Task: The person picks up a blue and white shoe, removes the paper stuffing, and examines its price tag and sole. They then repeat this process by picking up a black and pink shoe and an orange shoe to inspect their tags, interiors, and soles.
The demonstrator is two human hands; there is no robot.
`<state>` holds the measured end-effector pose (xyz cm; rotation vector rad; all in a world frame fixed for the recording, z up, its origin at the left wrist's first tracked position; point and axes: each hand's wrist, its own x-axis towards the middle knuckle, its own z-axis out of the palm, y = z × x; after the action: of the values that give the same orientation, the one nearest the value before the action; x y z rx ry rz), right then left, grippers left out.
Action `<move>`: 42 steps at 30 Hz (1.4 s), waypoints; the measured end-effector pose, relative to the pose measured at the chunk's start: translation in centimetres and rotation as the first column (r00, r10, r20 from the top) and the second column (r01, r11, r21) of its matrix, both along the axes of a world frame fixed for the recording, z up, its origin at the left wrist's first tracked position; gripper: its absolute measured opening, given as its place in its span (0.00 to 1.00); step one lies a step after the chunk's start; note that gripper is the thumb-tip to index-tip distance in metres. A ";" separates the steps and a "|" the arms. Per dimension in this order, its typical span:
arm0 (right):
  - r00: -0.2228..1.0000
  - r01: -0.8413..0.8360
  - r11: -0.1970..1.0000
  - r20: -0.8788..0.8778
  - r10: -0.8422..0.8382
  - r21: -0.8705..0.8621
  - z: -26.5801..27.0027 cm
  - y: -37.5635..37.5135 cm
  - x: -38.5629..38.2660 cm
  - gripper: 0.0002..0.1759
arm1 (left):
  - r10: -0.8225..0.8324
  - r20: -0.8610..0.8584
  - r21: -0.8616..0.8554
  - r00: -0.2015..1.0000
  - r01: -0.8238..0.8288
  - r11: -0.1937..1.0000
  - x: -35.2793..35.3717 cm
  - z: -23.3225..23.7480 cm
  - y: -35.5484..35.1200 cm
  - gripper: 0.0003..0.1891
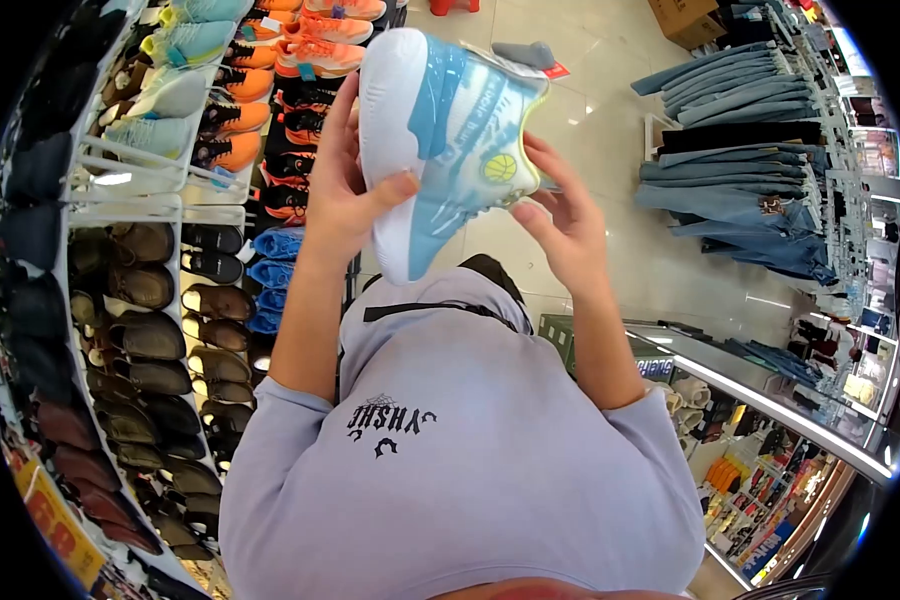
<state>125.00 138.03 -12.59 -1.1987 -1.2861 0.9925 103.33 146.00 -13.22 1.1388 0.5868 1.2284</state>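
A blue-and-white sneaker (pixel 470 130) with a yellow basketball emblem is held up in front of my chest, tipped on its side. Its thick white sole faces left and its collar faces right. My left hand (pixel 355 190) is closed around the sole, with the thumb pressed on the near side and the other fingers hidden behind. At the collar, my right hand (pixel 562 215) has thumb and fingers closed on the edge. Just beyond the shoe's upper right are a grey piece (pixel 523 54) I cannot make out and a red tag (pixel 556 71).
Shoe racks on the left carry orange sneakers (pixel 238 110), blue shoes (pixel 275 272) and brown shoes (pixel 148 335). Jeans (pixel 730 180) hang on a rack to the right. A cardboard box (pixel 686 22) and a red stool (pixel 454 6) stand farther off on the tiled floor (pixel 585 110).
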 end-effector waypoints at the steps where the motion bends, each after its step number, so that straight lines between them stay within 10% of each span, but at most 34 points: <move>1: 0.998 0.009 0.999 -0.067 -0.007 0.033 -0.1 0.5 -0.3 0.25 | 0.007 0.012 -0.003 1.000 -0.007 1.000 0.2 -0.3 0.2 0.56; 8: 0.988 -0.108 0.992 -0.114 0.100 -0.067 1.9 3.0 1.2 0.21 | -0.057 0.154 -0.270 0.986 0.098 0.958 -0.2 -4.2 0.9 0.45; 10: 0.963 -0.191 0.973 0.217 0.160 0.128 2.5 3.3 1.0 0.21 | -0.113 0.425 -0.376 0.898 0.289 0.881 -0.7 -5.1 1.0 0.39; 14: 0.942 -0.210 0.947 0.311 0.128 0.245 5.7 4.8 0.2 0.17 | -0.186 0.746 -0.241 0.639 0.520 0.819 0.7 -6.3 0.9 0.40; 22: 0.769 -0.560 0.689 0.598 0.225 0.461 9.3 9.4 3.3 0.09 | -0.190 0.380 -0.481 0.905 0.369 0.796 4.5 -3.1 5.0 0.36; 24: 0.791 -0.523 0.697 0.584 0.182 0.491 9.9 9.9 3.9 0.08 | -0.166 0.694 -0.354 0.700 0.533 0.769 5.6 -2.8 6.3 0.31; 32: 0.823 -0.492 0.589 0.563 0.075 0.641 10.2 13.1 8.9 0.04 | -0.161 0.608 -0.339 0.778 0.437 0.833 11.5 -1.2 9.8 0.33; 35: 0.825 -0.474 0.608 0.563 0.052 0.637 10.3 14.2 10.9 0.04 | -0.256 0.794 -0.190 0.551 0.625 0.757 13.4 -2.2 11.9 0.34; 37: 0.843 -0.441 0.609 0.538 0.029 0.659 10.2 15.1 12.1 0.04 | -0.138 0.580 -0.361 0.803 0.405 0.840 14.9 -0.8 12.2 0.34; 40: 0.831 -0.466 0.600 0.554 0.045 0.650 10.1 16.7 14.8 0.05 | -0.149 0.622 -0.389 0.769 0.468 0.793 16.8 -1.0 13.8 0.33; 42: 0.872 -0.411 0.723 0.472 0.134 0.555 9.9 17.5 16.9 0.10 | -0.315 0.160 -0.083 0.936 0.330 0.940 17.6 -4.5 15.4 0.36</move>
<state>141.91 155.50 -2.73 -0.6772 -1.9859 0.4167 120.93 161.36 -17.71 0.9986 0.3348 0.9728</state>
